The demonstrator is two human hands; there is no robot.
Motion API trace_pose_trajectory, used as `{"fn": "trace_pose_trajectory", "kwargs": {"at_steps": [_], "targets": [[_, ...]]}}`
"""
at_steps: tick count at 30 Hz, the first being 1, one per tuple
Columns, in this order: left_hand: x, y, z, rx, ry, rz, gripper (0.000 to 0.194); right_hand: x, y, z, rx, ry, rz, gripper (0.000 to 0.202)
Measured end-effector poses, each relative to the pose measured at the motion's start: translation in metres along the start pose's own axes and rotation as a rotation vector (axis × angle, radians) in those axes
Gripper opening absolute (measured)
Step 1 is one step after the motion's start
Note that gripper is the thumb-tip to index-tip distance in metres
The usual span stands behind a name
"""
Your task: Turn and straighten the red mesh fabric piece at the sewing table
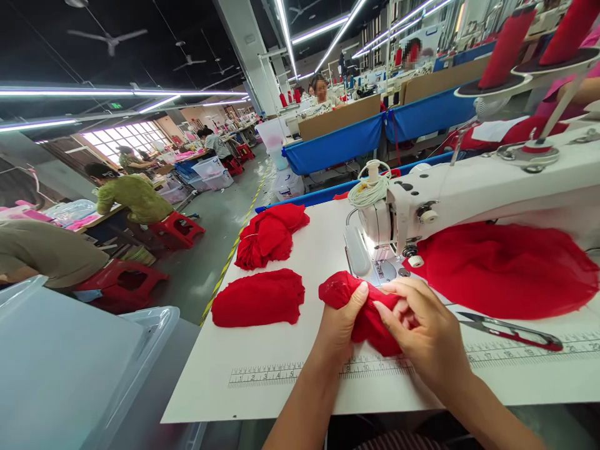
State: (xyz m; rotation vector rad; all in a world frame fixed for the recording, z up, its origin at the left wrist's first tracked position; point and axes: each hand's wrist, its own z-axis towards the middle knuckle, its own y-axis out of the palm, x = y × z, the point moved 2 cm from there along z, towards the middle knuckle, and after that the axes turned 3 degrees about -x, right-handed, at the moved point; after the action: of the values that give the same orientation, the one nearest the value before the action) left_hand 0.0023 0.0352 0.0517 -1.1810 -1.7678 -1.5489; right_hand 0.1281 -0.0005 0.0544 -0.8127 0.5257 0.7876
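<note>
Both hands hold one bunched piece of red fabric (370,322) just in front of the sewing machine's needle area. My left hand (344,319) is closed on its left part, thumb on top, some fingers hidden under the cloth. The fingers of my right hand (422,325) pinch its right edge. Behind the cloth stands the white sewing machine (497,175), its lamp lit over the metal needle plate (387,270). A stack of red cloth pieces (260,299) lies flat to the left, with a crumpled red bundle (272,234) beyond it.
Thread snips (513,331) lie right of my right hand, near a large red fabric piece (506,269) under the machine arm. A printed ruler (262,373) runs along the table front. Left of the table stands a clear plastic bin (154,337). People sit at other workstations.
</note>
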Motion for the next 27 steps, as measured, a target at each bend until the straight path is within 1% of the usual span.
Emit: {"fn": "trace_pose_trajectory", "kwargs": {"at_steps": [3, 5, 7, 11, 12, 15, 17, 18, 20, 22, 24, 27], "targets": [[0.001, 0.0, 0.0, 0.008, 0.004, 0.001, 0.034, -0.003, 0.005, 0.008, 0.007, -0.015, -0.044, 0.014], [0.002, -0.001, 0.001, 0.018, 0.004, -0.015, 0.034, -0.002, 0.005, 0.011, -0.019, 0.017, -0.002, 0.016], [0.003, -0.001, 0.001, 0.004, -0.005, -0.015, 0.033, -0.001, 0.005, 0.013, -0.053, 0.031, 0.033, 0.013], [0.002, -0.001, 0.001, -0.001, -0.008, -0.004, 0.033, 0.001, 0.005, 0.012, -0.015, 0.0, -0.011, 0.013], [0.002, -0.002, 0.001, 0.008, -0.01, -0.01, 0.034, 0.003, 0.005, 0.011, -0.016, 0.021, 0.006, 0.015], [0.0, -0.003, 0.001, 0.025, -0.017, -0.038, 0.034, 0.009, 0.007, 0.007, -0.067, 0.146, 0.126, 0.015], [0.0, -0.004, 0.001, 0.021, -0.019, -0.045, 0.034, 0.011, 0.005, 0.005, -0.047, 0.182, 0.154, 0.014], [0.0, -0.004, 0.001, 0.016, -0.019, -0.043, 0.033, 0.012, 0.004, 0.004, -0.025, 0.167, 0.125, 0.014], [0.0, -0.003, 0.001, -0.004, -0.031, -0.031, 0.033, 0.011, 0.002, 0.005, -0.022, 0.07, -0.016, 0.017], [0.0, -0.002, -0.001, -0.023, -0.051, -0.015, 0.032, 0.009, 0.003, 0.005, -0.066, -0.067, -0.198, 0.023], [0.0, -0.001, -0.001, -0.021, -0.06, -0.005, 0.033, 0.007, 0.005, 0.006, -0.115, -0.174, -0.319, 0.029], [0.002, -0.001, -0.001, -0.003, -0.038, -0.02, 0.032, 0.006, 0.005, 0.006, -0.188, -0.23, -0.322, 0.034]]}}
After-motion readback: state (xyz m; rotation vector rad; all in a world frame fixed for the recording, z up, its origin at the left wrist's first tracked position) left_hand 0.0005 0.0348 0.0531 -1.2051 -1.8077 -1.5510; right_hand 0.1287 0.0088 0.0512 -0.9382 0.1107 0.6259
